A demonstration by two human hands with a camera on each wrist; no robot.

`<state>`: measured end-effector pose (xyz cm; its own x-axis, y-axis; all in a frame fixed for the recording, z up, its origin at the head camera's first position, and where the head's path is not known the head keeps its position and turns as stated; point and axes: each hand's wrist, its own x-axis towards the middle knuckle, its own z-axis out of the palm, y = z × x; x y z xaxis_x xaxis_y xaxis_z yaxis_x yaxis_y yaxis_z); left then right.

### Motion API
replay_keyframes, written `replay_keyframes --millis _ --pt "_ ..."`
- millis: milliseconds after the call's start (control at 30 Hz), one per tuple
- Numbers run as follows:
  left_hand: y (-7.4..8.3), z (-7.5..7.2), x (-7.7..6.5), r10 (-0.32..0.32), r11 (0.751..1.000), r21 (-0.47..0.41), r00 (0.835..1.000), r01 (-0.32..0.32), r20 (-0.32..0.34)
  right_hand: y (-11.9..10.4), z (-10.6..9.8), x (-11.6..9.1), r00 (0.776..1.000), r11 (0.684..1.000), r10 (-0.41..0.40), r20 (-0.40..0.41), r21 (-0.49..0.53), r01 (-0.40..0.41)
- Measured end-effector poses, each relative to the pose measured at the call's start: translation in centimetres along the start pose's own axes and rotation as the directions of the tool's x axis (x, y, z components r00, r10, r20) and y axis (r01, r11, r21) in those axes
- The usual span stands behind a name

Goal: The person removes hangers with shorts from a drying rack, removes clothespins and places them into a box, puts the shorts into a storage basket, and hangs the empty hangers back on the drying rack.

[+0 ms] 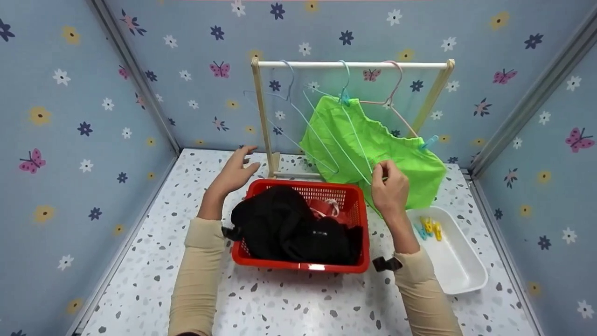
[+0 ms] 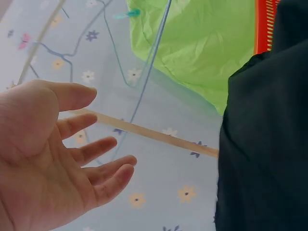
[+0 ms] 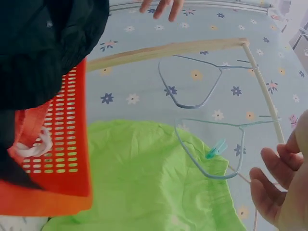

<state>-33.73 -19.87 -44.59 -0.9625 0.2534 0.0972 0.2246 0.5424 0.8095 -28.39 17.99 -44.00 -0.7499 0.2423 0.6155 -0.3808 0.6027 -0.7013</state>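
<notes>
My left hand (image 1: 233, 173) hovers left of the rack with its fingers spread, holding nothing; the left wrist view shows the bare palm. My right hand (image 1: 391, 189) is raised in front of the green garment (image 1: 373, 144), its fingers loosely bent. In the head view it overlaps the lower corner of a light-teal hanger (image 3: 214, 177), but the right wrist view shows nothing between the fingers. The green garment, with a gathered waistband, hangs from a pink hanger (image 1: 397, 87) by a teal clothespin (image 3: 216, 149) and a blue clothespin (image 1: 429, 142). A blue hanger (image 3: 185, 106) hangs bare.
A red basket (image 1: 280, 266) between my arms holds black clothing (image 1: 280, 224) and a red garment (image 1: 322, 207) with a white cord. The hangers hook over the rack's white bar (image 1: 317, 64). A white tub (image 1: 459, 261) at right contains several yellow and blue clothespins (image 1: 429, 226).
</notes>
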Motion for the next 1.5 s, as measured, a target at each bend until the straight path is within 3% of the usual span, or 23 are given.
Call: replay_keyframes --millis 200,367,500,600,733,833,967,1167,1333,1500 --pt "-0.1 0.2 -4.7 0.039 0.999 0.037 0.999 -0.038 -0.029 1.0 -1.0 -2.0 0.999 0.999 -0.051 0.019 0.007 0.051" --pt "-0.7 0.8 -8.8 0.02 0.998 0.06 0.999 -0.017 -0.042 1.9 -0.9 -4.2 0.986 0.998 -0.054 0.158 0.052 0.046" --pt "-1.7 1.8 -11.2 -0.014 0.997 0.078 0.999 0.016 -0.034 2.8 -0.3 -5.9 0.933 0.998 -0.059 0.356 0.05 0.044" --pt "-2.5 2.7 -12.2 -0.049 0.995 0.086 0.999 0.05 -0.014 3.2 0.1 -7.0 0.858 0.998 -0.06 0.51 0.03 0.052" --pt "-3.3 3.9 -12.6 -0.097 0.993 0.063 0.995 0.095 0.027 3.3 0.6 -8.0 0.72 0.997 -0.065 0.691 0.009 0.081" --pt "-3.8 4.9 -12.3 -0.122 0.992 0.039 0.991 0.12 0.047 3.3 0.8 -8.6 0.624 0.996 -0.055 0.779 0.0 0.088" --pt "-4.4 6.0 -11.8 -0.128 0.992 0.027 0.99 0.126 0.054 3.2 1.1 -9.0 0.544 0.994 -0.026 0.839 -0.034 0.1" --pt "-3.9 6.6 -11.3 -0.084 0.993 0.088 0.995 0.078 0.06 2.9 1.6 -9.2 0.471 0.992 0.039 0.881 -0.091 0.086" --pt "-2.5 6.6 -10.1 -0.08 0.985 0.16 0.994 0.068 0.072 2.7 2.6 -9.1 0.456 0.986 0.052 0.889 -0.118 0.118" --pt "-1.0 6.8 -8.7 -0.03 0.987 0.159 0.994 0.013 0.106 2.5 3.2 -8.3 0.437 0.993 0.029 0.899 -0.077 0.093"
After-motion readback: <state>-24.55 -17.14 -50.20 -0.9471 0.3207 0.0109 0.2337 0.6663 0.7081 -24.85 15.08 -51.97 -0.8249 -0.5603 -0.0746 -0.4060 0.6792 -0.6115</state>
